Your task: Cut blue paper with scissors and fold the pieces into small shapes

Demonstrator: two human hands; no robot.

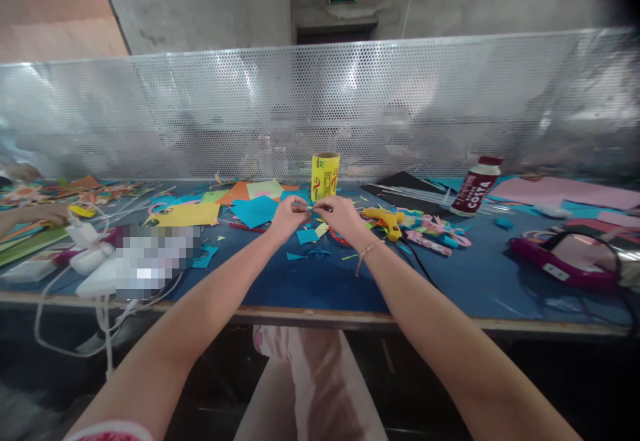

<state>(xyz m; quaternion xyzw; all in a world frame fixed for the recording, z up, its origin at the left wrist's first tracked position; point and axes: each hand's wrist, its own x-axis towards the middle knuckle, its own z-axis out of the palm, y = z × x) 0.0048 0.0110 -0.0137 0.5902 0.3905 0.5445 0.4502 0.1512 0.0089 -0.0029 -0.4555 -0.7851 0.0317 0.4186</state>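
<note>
My left hand (291, 218) and my right hand (344, 218) meet over the middle of the table, fingertips pinched close together. Between them is a tiny pale bit that is too small to make out. Just behind my hands stands an upright yellow cardboard tube (325, 176), printed with red marks. A blue sheet of paper (256, 212) lies to the left of my left hand. Small blue paper scraps (306, 236) are scattered below my fingers. To the right of my right hand, a yellow hot glue gun (387, 221) rests on its side.
A perforated metal screen (320, 108) runs along the table's back. A Costa bottle (477, 186) and a purple power strip (565, 264) are at right. White chargers and cables (93, 254) crowd the left. Another person's hand (47, 214) is at far left.
</note>
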